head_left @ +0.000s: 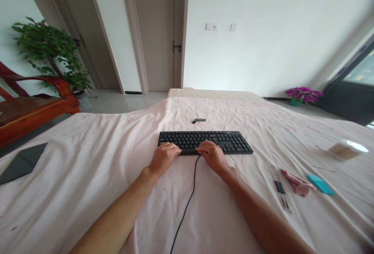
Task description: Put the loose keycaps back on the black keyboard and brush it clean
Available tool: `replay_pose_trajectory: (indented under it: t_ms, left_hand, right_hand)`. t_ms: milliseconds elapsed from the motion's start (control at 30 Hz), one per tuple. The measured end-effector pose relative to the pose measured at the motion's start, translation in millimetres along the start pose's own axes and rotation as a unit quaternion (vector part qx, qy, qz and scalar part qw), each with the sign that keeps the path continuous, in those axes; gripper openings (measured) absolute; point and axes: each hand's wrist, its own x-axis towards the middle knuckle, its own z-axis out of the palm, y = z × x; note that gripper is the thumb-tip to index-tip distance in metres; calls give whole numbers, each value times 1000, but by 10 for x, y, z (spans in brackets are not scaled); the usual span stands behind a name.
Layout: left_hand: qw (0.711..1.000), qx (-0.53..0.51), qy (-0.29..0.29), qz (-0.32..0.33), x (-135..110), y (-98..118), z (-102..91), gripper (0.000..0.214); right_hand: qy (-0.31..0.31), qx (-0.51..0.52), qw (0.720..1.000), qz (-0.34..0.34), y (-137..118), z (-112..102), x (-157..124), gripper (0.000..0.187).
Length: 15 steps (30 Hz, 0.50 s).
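Note:
A black keyboard (222,141) lies flat on a pink sheet-covered surface (87,191), its cable (187,203) trailing toward me. My left hand (163,158) and my right hand (212,154) sit side by side at the keyboard's near edge, left of its middle. The fingers of both are curled over the front row of keys and the edge, and their tips are hidden. A few small black loose keycaps (199,120) lie just beyond the keyboard.
A dark flat pad (22,162) lies at the left edge. To the right are a white round container (346,149), a teal block (320,184), a pink cloth (298,184), a small black piece (279,187) and thin sticks. A wooden bench (32,110) and a plant (49,51) stand at the left.

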Motion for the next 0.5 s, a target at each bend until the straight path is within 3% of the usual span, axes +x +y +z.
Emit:
replay_pose_trajectory:
  t_ms: [500]
  left_hand:
    - [996, 83, -26, 24, -24, 179, -102, 19]
  right_hand:
    - [-58, -134, 989, -32, -193, -102, -29, 44]
